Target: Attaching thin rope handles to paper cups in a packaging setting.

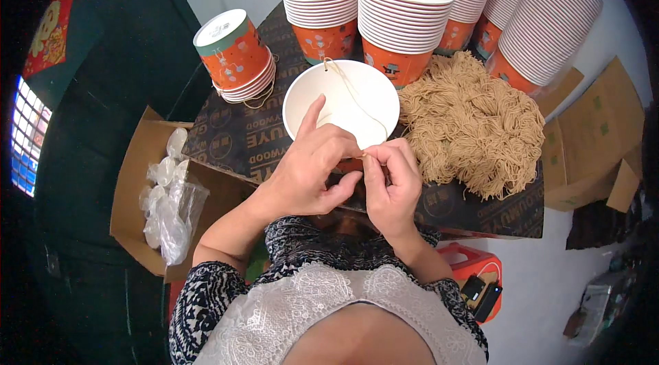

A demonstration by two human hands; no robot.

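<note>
A paper bucket with a white inside stands in front of me, its mouth up. Tan string is tied at the far rim and runs across the mouth to my fingers at the near rim. My right hand pinches the string between thumb and forefinger. Beside it, my left hand has curled fingers against the same bit of string; its forefinger points up and its thumb stands apart. The bucket's near side is mostly hidden by my hands.
Tall stacks of orange-and-white paper buckets line the back. A heap of tan strings lies to the right. Upturned buckets with strings stand left on the dark tabletop. A carton of clear plastic pieces sits lower left.
</note>
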